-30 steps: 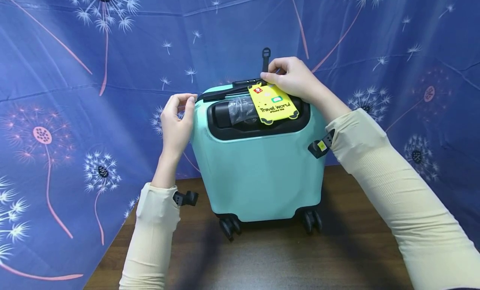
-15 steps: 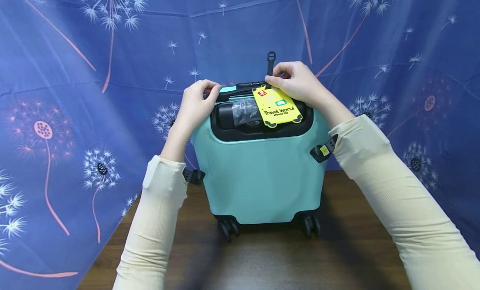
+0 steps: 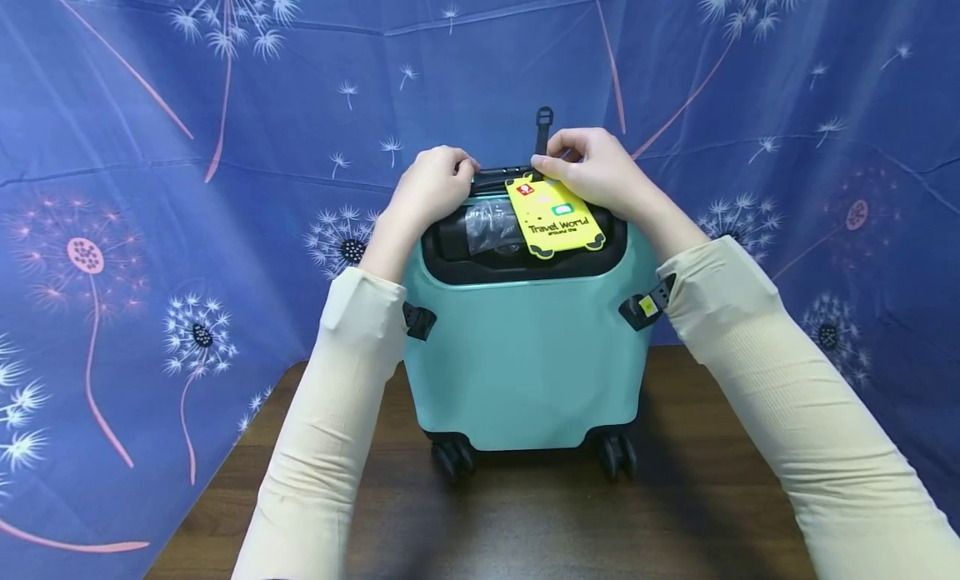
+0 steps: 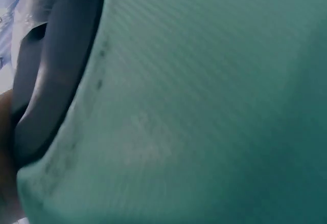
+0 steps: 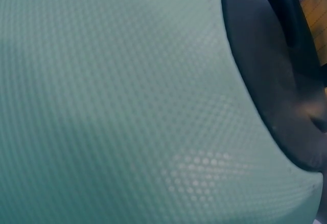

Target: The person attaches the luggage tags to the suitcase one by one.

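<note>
A mint-green suitcase (image 3: pixel 525 363) stands upright on its wheels, facing me. My left hand (image 3: pixel 435 184) curls over its top edge at the left end of the black carry handle (image 3: pixel 487 182), and the hand hides that end. With thumb and fingers my right hand (image 3: pixel 596 165) pinches the top of a yellow luggage tag (image 3: pixel 558 217) by its black strap (image 3: pixel 543 130). The strap's buckle end sticks straight up above that hand. The tag hangs over the black recess (image 3: pixel 480 270) in the suitcase front. Both wrist views mostly show the suitcase's textured shell (image 4: pixel 194 101).
A brown wooden table (image 3: pixel 517 522) bears the suitcase. Close behind hangs a blue cloth (image 3: pixel 465 80) printed with dandelions. Crinkled clear plastic (image 3: pixel 491 224) wraps a black part inside the recess. Black wheels (image 3: pixel 617 455) show under the suitcase.
My left hand has moved right along the suitcase's top, from the left corner to the handle's end. The right hand keeps its pinch at the tag, nearly in place.
</note>
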`<state>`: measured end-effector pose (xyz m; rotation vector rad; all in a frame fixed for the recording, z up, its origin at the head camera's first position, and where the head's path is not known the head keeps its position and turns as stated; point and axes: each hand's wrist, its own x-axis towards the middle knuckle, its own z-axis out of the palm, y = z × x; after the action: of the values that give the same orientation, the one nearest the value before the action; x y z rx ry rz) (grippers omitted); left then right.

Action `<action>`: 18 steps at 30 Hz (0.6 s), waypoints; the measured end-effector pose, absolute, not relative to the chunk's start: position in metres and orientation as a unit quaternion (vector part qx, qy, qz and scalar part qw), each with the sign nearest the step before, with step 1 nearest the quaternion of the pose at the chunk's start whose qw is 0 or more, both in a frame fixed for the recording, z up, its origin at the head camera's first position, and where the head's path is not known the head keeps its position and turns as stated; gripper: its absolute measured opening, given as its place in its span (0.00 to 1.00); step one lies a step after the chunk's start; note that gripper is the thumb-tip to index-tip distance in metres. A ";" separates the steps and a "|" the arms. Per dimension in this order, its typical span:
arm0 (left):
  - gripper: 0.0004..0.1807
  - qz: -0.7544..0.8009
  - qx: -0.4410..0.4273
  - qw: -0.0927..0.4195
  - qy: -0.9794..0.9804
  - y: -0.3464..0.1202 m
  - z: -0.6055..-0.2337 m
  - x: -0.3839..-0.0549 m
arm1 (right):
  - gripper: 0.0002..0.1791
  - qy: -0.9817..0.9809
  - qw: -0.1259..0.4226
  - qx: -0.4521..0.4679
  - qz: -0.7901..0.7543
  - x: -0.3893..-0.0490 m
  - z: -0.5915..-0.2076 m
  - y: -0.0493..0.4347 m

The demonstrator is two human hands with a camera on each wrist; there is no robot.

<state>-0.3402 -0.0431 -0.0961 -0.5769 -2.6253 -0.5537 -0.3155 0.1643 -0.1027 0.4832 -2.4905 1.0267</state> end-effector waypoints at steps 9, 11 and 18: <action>0.25 -0.140 -0.156 0.156 -0.965 -0.026 -0.090 -0.347 | 0.17 -0.888 0.196 0.176 0.377 -0.315 -0.105 0.163; 0.27 -0.137 -0.148 0.147 -0.968 -0.024 -0.089 -0.347 | 0.16 -0.887 0.196 0.179 0.378 -0.316 -0.105 0.162; 0.23 -0.146 -0.155 0.135 -0.968 -0.013 -0.088 -0.349 | 0.16 -0.886 0.204 0.181 0.375 -0.315 -0.104 0.164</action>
<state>-0.3486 -0.0134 -0.0881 -0.4499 -2.8042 -0.4233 -0.3151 0.1636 -0.1036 0.5054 -2.4729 1.0449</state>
